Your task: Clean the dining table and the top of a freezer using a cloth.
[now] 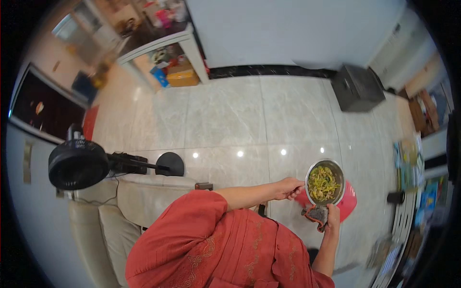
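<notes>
Below me a round metal bowl (340, 172) holds cooked food (323, 183) with green and yellow pieces. My left hand (288, 188) grips the bowl's left rim. At the lower right of the bowl, my right hand (333, 216) holds its rim, with a grey cloth with orange edging (317, 215) between hand and bowl. Behind and under the bowl shows a pink plastic stool or similar object (349, 201), partly hidden; whether the bowl touches it cannot be told.
A beige sofa (155, 198) and a black standing fan (79, 163) are at the left. A dark box-shaped cabinet (356, 88) stands by the far wall. Shelves with packages (408, 169) line the right side. Cardboard boxes (183, 75) sit under a counter.
</notes>
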Demonstrator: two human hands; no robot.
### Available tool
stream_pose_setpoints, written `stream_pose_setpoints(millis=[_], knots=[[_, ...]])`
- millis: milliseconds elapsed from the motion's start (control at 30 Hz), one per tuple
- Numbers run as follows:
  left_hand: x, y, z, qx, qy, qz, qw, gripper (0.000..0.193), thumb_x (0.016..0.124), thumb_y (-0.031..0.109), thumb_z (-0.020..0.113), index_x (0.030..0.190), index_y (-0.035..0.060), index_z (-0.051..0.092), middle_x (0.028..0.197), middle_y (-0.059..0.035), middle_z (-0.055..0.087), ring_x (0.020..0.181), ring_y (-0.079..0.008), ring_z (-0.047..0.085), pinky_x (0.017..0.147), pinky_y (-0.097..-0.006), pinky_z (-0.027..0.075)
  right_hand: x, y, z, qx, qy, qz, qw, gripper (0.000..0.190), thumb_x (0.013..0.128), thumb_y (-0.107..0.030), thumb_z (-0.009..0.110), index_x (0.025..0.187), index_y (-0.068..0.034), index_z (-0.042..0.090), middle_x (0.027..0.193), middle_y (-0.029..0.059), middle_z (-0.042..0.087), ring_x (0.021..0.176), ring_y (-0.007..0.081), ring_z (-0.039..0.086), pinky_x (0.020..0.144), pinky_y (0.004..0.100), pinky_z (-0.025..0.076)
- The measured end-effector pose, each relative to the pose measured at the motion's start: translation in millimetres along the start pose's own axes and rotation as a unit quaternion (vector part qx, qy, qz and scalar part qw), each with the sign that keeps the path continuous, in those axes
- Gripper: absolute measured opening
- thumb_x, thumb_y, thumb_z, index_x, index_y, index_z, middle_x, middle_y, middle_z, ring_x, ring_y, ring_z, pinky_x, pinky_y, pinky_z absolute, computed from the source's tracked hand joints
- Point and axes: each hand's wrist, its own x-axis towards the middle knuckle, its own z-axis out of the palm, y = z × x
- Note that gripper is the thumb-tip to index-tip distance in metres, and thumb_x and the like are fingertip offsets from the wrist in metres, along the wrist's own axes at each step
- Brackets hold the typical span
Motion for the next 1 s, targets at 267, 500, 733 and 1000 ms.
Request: stream_pose_setpoints(millis=[267,500,733,1000], knots=[[-37,93,-86,-0.118,0.094,0.146,0.978,0.034,0.091,0.033,0.052,0.064,0.0129,0.045,0.056,0.0017,0.042,0.045,-0.0085,0.036,0.038,-0.0245,0.027,103,-113,124,-0.132,-0.166,-0.033,0.977,0.018,0.078,-0.014,0.051,0.067,-0.001,0.057,0.061,0.0017,0.054,0.051,0.0116,0.051,0.048,0.0275,0.041],[-94,170,-192,-0.218,0.166,0.232,0.933,0.033,0.091,0.028,0.051,0.063,0.0112,0.044,0.057,0.0007,0.040,0.046,-0.0101,0.035,0.041,-0.0245,0.023,174,-164,288,-0.192,-0.230,-0.061,0.952,0.022,0.077,-0.016,0.051,0.077,0.004,0.059,0.069,0.0077,0.059,0.057,0.0156,0.058,0.052,0.0305,0.045],[-173,253,-300,-0.287,0.215,0.285,0.889,0.031,0.090,0.027,0.052,0.064,0.0118,0.045,0.060,0.0015,0.043,0.048,-0.0095,0.036,0.042,-0.0235,0.024,163,-228,480,-0.239,-0.326,-0.043,0.913,0.021,0.077,-0.016,0.053,0.076,0.004,0.060,0.067,0.0060,0.059,0.056,0.0142,0.056,0.051,0.0283,0.044],[-255,304,-464,-0.397,0.256,0.337,0.815,0.028,0.088,0.030,0.054,0.066,0.0145,0.045,0.057,0.0045,0.041,0.046,-0.0064,0.035,0.039,-0.0218,0.024,197,-233,719,-0.375,-0.411,-0.081,0.827,0.023,0.077,-0.016,0.052,0.070,0.005,0.060,0.062,0.0046,0.057,0.053,0.0121,0.052,0.049,0.0288,0.040]])
